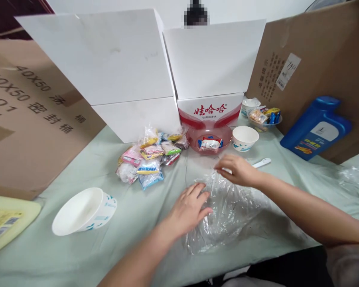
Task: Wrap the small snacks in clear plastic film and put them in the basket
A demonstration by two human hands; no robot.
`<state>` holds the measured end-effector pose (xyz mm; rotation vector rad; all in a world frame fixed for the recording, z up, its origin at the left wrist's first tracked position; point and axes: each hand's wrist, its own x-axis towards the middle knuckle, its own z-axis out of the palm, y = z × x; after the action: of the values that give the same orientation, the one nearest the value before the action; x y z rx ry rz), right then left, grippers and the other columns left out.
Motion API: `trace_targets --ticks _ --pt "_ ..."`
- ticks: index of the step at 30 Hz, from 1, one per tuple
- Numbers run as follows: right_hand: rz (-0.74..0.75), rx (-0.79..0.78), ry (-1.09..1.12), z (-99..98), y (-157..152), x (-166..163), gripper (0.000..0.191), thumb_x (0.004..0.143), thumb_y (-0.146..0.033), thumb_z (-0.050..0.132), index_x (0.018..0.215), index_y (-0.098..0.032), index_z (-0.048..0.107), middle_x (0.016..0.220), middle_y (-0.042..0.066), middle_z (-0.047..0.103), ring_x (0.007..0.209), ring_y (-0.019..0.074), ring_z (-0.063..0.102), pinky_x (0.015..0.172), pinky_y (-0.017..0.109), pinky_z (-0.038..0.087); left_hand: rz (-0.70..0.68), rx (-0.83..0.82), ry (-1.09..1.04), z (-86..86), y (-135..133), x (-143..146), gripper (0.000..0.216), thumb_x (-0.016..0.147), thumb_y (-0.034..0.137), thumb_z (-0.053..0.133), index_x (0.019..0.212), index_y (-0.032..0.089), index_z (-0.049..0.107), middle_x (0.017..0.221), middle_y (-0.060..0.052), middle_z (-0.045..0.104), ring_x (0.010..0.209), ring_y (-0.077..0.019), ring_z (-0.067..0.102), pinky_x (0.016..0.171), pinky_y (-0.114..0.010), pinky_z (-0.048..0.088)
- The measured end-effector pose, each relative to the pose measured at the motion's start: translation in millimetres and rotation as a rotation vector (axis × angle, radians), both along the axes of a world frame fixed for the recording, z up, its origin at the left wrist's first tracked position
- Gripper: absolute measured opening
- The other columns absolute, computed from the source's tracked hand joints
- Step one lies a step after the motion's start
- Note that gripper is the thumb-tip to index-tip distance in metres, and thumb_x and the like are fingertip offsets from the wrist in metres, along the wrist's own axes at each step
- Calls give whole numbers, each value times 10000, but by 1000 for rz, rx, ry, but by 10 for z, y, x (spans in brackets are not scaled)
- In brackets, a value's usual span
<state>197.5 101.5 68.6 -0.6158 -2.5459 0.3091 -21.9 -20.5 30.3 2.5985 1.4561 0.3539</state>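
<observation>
A clear plastic bag (227,211) lies crumpled on the pale green tablecloth in front of me. My left hand (188,207) rests on its left edge, thumb and fingers closed on the film. My right hand (237,169) pinches the bag's far edge with its fingertips. Just beyond the bag, a pile of small snack packets (151,157) lies to the left. A pink transparent bowl (209,137) with a few packets inside stands at the middle.
A white paper bowl (245,137) and a white spoon (261,162) lie right of the pink bowl. Another paper bowl (83,211) lies tipped at the left. White boxes (131,75) and cardboard panels wall the back. A blue jug (315,127) stands right, with more plastic film (353,181).
</observation>
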Motion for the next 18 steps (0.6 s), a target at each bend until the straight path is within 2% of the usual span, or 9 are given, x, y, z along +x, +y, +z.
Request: trace_targets --ticks 2,5,7,9,11,13,15,16,18 --pt "68 -68 -73 -132 -214 123 211 945 -250 491 980 -168 682 880 85 689 828 205 598 767 349 480 82 -1 39 -67 84 -50 437 868 328 653 1270 195 546 1417 -144 483 1245 -323 512 1000 -470 477" --pt "57 -139 -150 -316 -361 288 246 911 -305 572 1082 -162 677 1039 115 686 968 241 600 866 404 477 307 25 105 -175 215 -140 501 886 304 604 1355 178 479 1453 -180 439 1183 -341 556 933 -477 505" --pt "62 -195 -172 -372 -369 384 354 887 -384 620 1162 -163 657 1179 136 652 1093 266 574 951 437 451 456 71 126 -205 279 -198 530 870 296 607 1356 133 473 1444 -220 431 1169 -368 557 912 -491 503" --pt "89 -255 -173 -354 -346 473 435 879 -447 625 1212 -167 639 1261 146 617 1170 270 548 1009 444 421 515 131 94 -173 301 -226 481 853 266 611 1295 102 519 1409 -237 449 1156 -374 553 915 -494 491" --pt "116 -331 -151 -278 -322 559 458 887 -475 608 1228 -170 633 1273 145 613 1185 253 549 1023 422 417 424 151 -12 -79 265 -203 300 868 234 573 1141 113 604 1267 -201 552 1099 -330 572 908 -462 488" --pt "146 -425 -123 -185 -307 638 460 886 -494 602 1213 -172 639 1251 136 626 1160 231 569 1004 391 435 176 22 -141 44 178 -129 150 899 260 542 935 154 642 1017 -116 631 972 -252 599 862 -390 499" --pt "200 -523 -124 -126 -297 696 478 869 -529 607 1187 -175 649 1234 128 635 1136 223 587 979 373 456 -128 -241 -192 147 69 -34 199 869 382 615 832 188 635 875 -48 627 881 -205 597 806 -333 506" --pt "229 -559 -135 -121 -291 714 498 856 -553 611 1177 -174 653 1230 127 638 1130 225 592 972 373 462 -236 -351 -177 177 20 8 263 805 455 683 852 199 644 892 -40 628 899 -210 594 814 -335 506" --pt "250 -574 -157 -167 -268 729 540 843 -586 606 1183 -169 647 1235 131 637 1153 240 584 982 389 460 -301 -447 -104 185 -41 56 512 648 560 784 1010 221 654 1090 -74 621 1072 -281 559 916 -415 482"
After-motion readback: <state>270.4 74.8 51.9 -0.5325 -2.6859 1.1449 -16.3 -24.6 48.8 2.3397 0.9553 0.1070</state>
